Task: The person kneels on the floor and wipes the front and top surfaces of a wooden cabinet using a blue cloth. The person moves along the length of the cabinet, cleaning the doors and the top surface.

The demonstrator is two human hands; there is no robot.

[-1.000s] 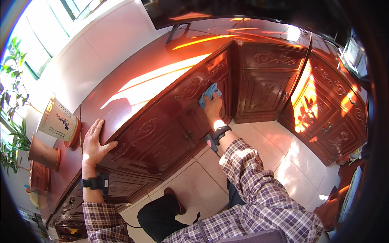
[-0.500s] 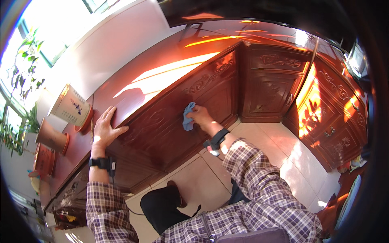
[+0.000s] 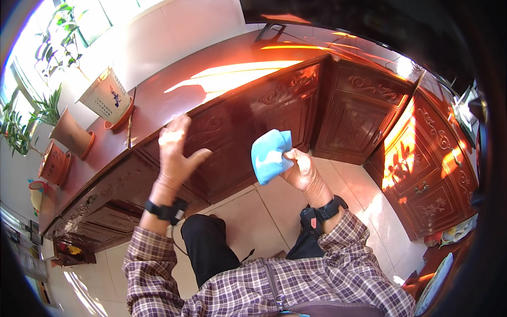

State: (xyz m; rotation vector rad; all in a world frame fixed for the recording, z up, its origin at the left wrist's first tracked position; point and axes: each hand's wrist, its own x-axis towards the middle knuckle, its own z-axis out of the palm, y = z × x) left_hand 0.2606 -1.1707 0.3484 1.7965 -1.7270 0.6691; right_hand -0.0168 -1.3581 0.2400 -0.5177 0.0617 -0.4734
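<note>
A folded light-blue cloth (image 3: 269,156) is gripped by my right hand (image 3: 302,170), thumb on its near face and the cloth hanging to the left of the fingers. It is held up in front of the dark red-brown carved cabinet (image 3: 211,150), apart from its doors. My left hand (image 3: 177,150) is raised with fingers up and thumb spread, slightly blurred. Nothing is in it. It hovers in front of the cabinet top's edge; whether it touches the edge I cannot tell.
On the cabinet top at left stand a white planter (image 3: 107,98), a brown pot (image 3: 71,131) and a smaller red-brown pot (image 3: 52,162). A black screen (image 3: 359,21) spans the back. Another carved cabinet (image 3: 428,169) stands at right. The floor is pale tile (image 3: 243,211).
My right hand has drawn the cloth off the cabinet's front and up toward me. My left hand has lifted from the cabinet top and moved right.
</note>
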